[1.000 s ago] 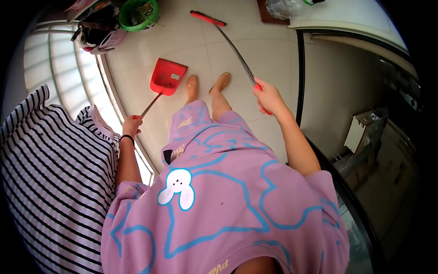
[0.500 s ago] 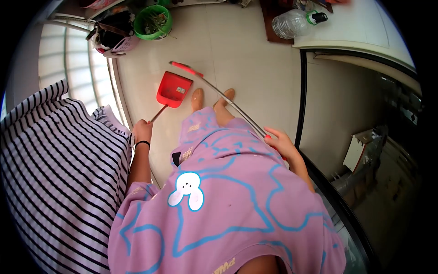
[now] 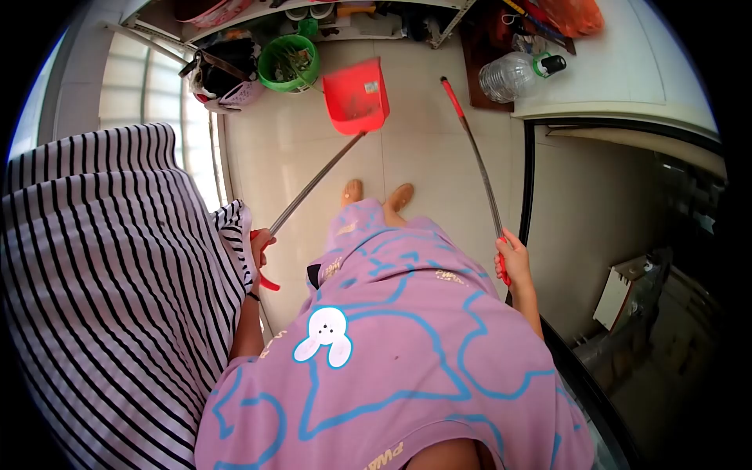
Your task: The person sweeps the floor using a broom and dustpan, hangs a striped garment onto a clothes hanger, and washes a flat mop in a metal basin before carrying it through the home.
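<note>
A red dustpan (image 3: 357, 98) with a long metal handle extends ahead of my feet, a little left of centre. My left hand (image 3: 262, 249) is wrapped round the red grip of that handle. At the right, my right hand (image 3: 513, 258) is closed on the red grip of a long-handled brush (image 3: 484, 168). The brush's narrow red head points up and left, seen end-on, near a brown board. Dark specks show inside the pan. Brush and dustpan are apart.
Striped cloth (image 3: 110, 298) hangs at the left. A green basket (image 3: 289, 64) and a pink basket (image 3: 235, 97) stand beneath a shelf (image 3: 258, 13). A large clear bottle (image 3: 507, 77) lies at the upper right, above a black-framed glass panel (image 3: 529, 168).
The dustpan has moved forward and right, away from my feet, with more of its handle showing. The brush has swung right, away from the pan. The view has shifted, showing more shelf.
</note>
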A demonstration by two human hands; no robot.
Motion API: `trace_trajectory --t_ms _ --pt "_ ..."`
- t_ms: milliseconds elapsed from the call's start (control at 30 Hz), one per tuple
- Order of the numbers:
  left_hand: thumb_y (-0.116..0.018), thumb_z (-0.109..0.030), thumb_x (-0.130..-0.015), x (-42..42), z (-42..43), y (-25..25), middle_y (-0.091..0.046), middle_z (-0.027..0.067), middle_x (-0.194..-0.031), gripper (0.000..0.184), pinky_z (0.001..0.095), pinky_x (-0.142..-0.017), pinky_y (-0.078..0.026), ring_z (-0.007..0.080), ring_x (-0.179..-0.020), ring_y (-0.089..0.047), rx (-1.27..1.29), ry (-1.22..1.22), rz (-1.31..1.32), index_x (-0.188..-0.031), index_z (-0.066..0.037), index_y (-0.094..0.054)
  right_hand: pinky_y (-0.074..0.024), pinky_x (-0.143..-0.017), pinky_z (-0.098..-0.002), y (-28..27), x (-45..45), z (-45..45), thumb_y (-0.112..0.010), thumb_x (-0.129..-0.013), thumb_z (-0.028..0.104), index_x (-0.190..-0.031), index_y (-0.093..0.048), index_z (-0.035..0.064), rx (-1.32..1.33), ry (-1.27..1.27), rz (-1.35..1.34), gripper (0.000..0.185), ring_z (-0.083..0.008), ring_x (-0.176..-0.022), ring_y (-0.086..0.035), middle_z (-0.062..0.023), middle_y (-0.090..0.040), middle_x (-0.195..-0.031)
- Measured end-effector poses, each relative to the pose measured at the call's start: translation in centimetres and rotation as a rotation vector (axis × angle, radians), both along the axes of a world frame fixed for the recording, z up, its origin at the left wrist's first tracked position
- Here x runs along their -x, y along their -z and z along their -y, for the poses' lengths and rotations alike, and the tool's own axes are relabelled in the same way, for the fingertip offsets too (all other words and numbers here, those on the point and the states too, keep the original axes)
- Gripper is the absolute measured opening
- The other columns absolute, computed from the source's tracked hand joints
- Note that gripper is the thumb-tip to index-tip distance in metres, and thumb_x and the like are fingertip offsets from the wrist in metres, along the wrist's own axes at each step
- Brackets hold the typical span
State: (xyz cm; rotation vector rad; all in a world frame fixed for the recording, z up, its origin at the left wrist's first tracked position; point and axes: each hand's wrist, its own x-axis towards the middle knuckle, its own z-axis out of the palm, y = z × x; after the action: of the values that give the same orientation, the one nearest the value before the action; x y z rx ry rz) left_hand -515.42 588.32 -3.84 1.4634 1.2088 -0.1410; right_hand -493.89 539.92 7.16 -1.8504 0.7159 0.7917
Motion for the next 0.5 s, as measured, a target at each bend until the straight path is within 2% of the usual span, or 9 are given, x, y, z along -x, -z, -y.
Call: trace_trajectory --t_ms 33,100,167,233,367,433,500 --pt "-0.066 -0.028 -0.080 -0.6 1.2 -0.3 -0.067 0.0090 -0.076 0.025 0.0187 -0.030 -0.024 0.0043 -0.033 -0.035 0.045 -0.123 0.070 -0.085 -0.005 -0.060 -0.0329 -0.033 -0.0241 -0.3 -0.2 0.3 -0.056 -0.089 0.019 -0.138 -0.037 0.0080 -0.002 -0.006 0.007 0.054 -0.0090 -0.037 -0.040 -0.0018 -0.048 -0.055" --pt "-0.066 -0.027 -0.080 -2.1 2.1 -0.5 -0.067 0.0094 -0.075 0.022 0.0182 -0.030 -0.024 0.0043 -0.033 -0.035 0.090 -0.204 0.163 -0.083 -0.006 -0.060 -0.0329 -0.033 -0.0238 -0.6 -0.2 0.6 -0.056 -0.089 0.019 -0.138 -0.037 0.0075 0.004 0.021 0.013 0.054 -0.0089 -0.037 -0.040 -0.0019 -0.048 -0.056" --pt "-0.062 -0.023 -0.084 -3.9 1.2 -0.1 -0.068 0.0099 -0.081 0.015 0.0167 -0.030 -0.023 0.0037 -0.034 -0.035 0.269 -0.306 0.099 -0.085 -0.009 -0.057 -0.0331 -0.033 -0.0238 -0.1 0.1 0.2 -0.056 -0.089 0.019 -0.137 -0.037 0.0068 -0.006 0.023 0.030 0.053 -0.0090 -0.037 -0.040 -0.0019 -0.048 -0.056" --pt "-0.060 -0.021 -0.086 -6.3 1.4 1.1 -0.068 0.0105 -0.088 0.014 0.0160 -0.030 -0.024 0.0033 -0.037 -0.037 0.427 -0.462 0.176 -0.090 -0.009 -0.055 -0.0332 -0.033 -0.0238 0.0 0.4 0.9 -0.056 -0.089 0.019 -0.137 -0.038 0.0061 -0.026 0.029 0.049 0.053 -0.0090 -0.037 -0.040 -0.0019 -0.048 -0.056" --pt "-0.058 -0.020 -0.087 -9.6 0.8 4.5 -0.067 0.0110 -0.091 0.014 0.0159 -0.031 -0.027 0.0035 -0.038 -0.037 0.586 -0.596 0.320 -0.091 -0.008 -0.052 -0.0343 -0.034 -0.0232 2.0 1.4 1.1 -0.057 -0.088 0.018 -0.135 -0.039 0.0048 -0.057 0.048 0.027 0.053 -0.0091 -0.039 -0.042 -0.0024 -0.050 -0.057" --pt "-0.056 -0.021 -0.089 -11.1 0.6 7.0 -0.066 0.0091 -0.093 0.016 0.0149 -0.032 -0.029 0.0035 -0.038 -0.037 0.943 -0.697 0.464 -0.094 -0.006 -0.051 -0.0339 -0.033 -0.0232 2.6 1.5 1.0 -0.057 -0.087 0.018 -0.135 -0.039 0.0051 -0.077 0.048 0.042 0.053 -0.0094 -0.037 -0.041 -0.0027 -0.049 -0.055" --pt "-0.055 -0.023 -0.090 -12.4 1.5 8.4 -0.066 0.0069 -0.095 0.020 0.0143 -0.032 -0.029 0.0038 -0.038 -0.037 1.164 -0.780 0.534 -0.097 -0.005 -0.049 -0.0355 -0.036 -0.0226 2.3 1.5 0.3 -0.059 -0.087 0.018 -0.134 -0.040 0.0039 -0.091 0.020 0.020 0.053 -0.0089 -0.039 -0.043 -0.0029 -0.051 -0.057"
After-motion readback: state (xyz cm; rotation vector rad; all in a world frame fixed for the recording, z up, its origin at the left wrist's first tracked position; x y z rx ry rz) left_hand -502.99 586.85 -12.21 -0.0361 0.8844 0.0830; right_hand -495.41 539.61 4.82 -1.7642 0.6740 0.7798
